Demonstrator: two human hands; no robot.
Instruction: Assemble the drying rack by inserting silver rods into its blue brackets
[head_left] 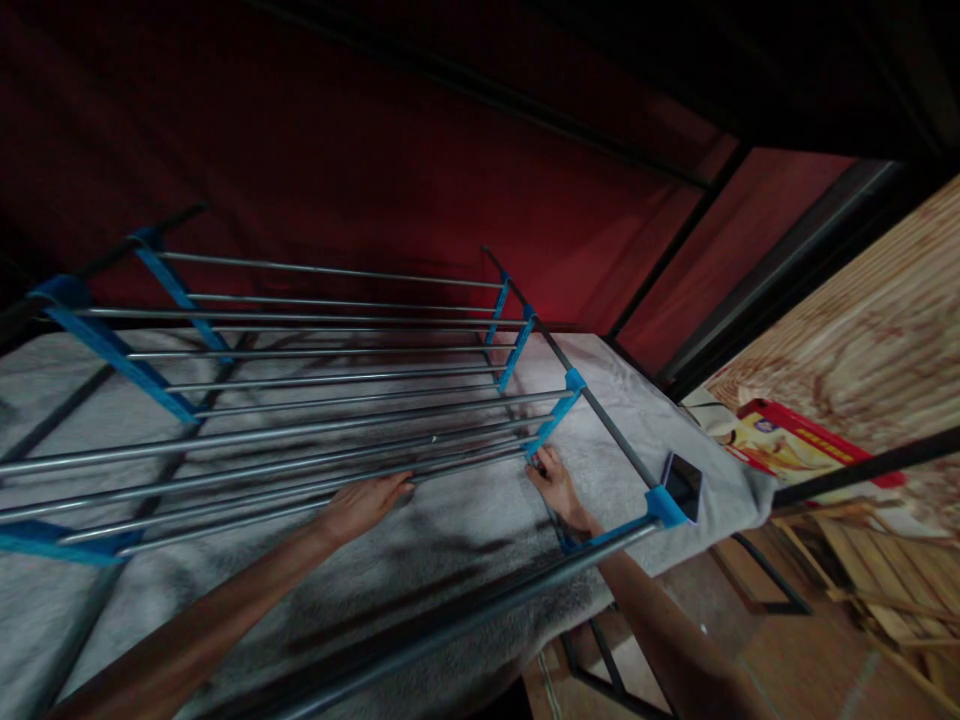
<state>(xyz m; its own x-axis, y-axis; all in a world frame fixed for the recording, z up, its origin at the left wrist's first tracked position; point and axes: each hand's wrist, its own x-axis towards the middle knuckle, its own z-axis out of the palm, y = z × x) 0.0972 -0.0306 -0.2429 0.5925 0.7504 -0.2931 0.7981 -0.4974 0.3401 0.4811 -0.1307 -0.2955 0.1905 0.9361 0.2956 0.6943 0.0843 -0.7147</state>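
A rack of grey metal tubes joined by blue plastic brackets lies on its side on a grey cloth. My left hand (369,503) is closed around the lowest metal tube (465,467) of the middle row, near its centre. At the right end of that row, my right hand (556,486) has its fingers bent at the lower tip of a blue bracket (555,418), where the tube meets it. The fingers partly cover that joint. Nearer me, a single thick tube (480,610) runs from another blue bracket (665,507) and passes over my right forearm.
The grey cloth (630,420) covers the surface under the rack. A phone (682,486) lies by its right edge. Beyond are a red and yellow box (806,445) and wooden slatted furniture (892,570). A dark red sheet (360,170) hangs behind.
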